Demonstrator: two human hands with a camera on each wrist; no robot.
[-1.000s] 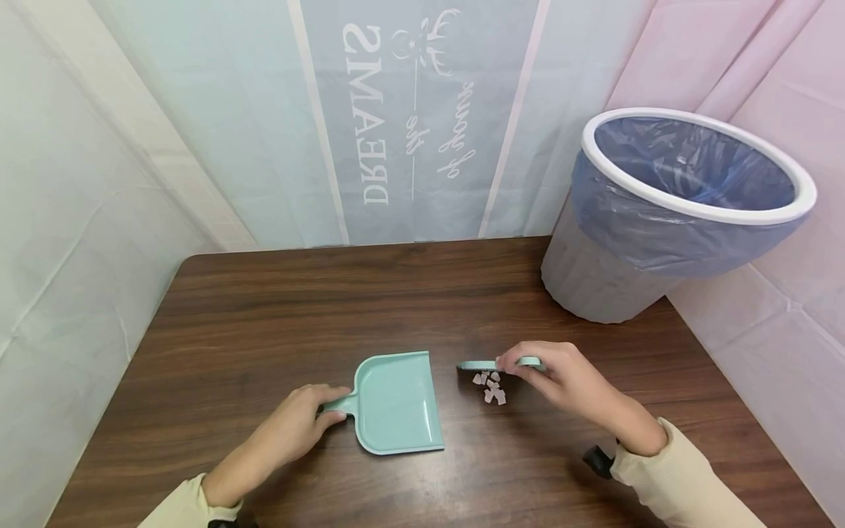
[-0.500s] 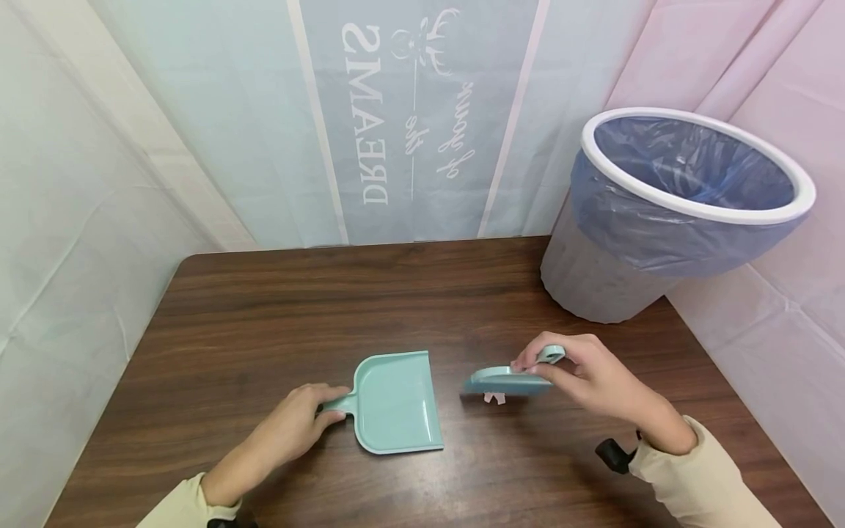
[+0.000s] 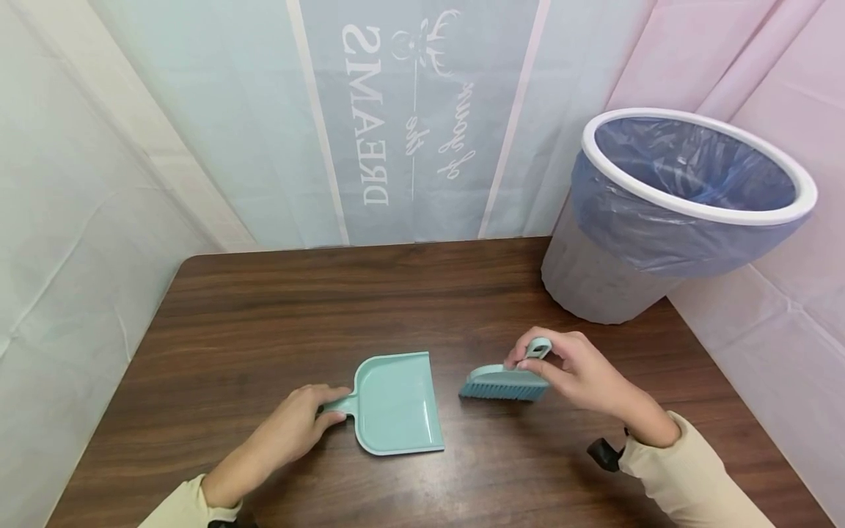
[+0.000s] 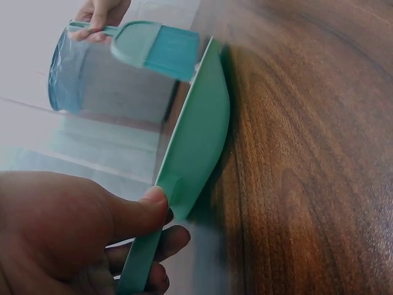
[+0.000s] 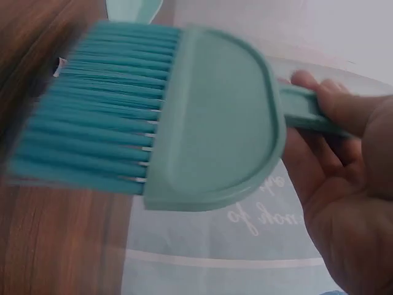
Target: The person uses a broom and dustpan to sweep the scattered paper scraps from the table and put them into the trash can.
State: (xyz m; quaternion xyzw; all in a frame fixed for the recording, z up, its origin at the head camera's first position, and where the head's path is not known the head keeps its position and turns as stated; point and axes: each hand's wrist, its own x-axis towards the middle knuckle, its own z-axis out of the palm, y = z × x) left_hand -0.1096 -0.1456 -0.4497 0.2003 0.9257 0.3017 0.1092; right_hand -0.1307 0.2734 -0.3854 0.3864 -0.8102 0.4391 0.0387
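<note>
A mint-green dustpan [image 3: 396,403] lies on the table, its straight lip facing right. My left hand [image 3: 290,429] pinches its short handle between thumb and fingers, seen close up in the left wrist view. Right of the lip, my right hand [image 3: 574,370] grips the handle of a matching hand brush [image 3: 505,376]. The brush stands with its teal bristles [image 5: 104,107] pointing down at the tabletop. In the head view it hides the pale scraps behind it. One small scrap [image 5: 59,67] shows past the bristles in the right wrist view.
A grey bin [image 3: 594,271] with a white rim and blue liner stands at the table's back right corner. The dark wooden table [image 3: 330,301] meets a lettered cloth [image 3: 422,147] at the back. Pale cloth hangs on both sides.
The brush has tilted from nearly flat-on to showing its bristles, and now covers the pale scraps seen earlier. My right hand has risen slightly. The left hand and dustpan have stayed put.
</note>
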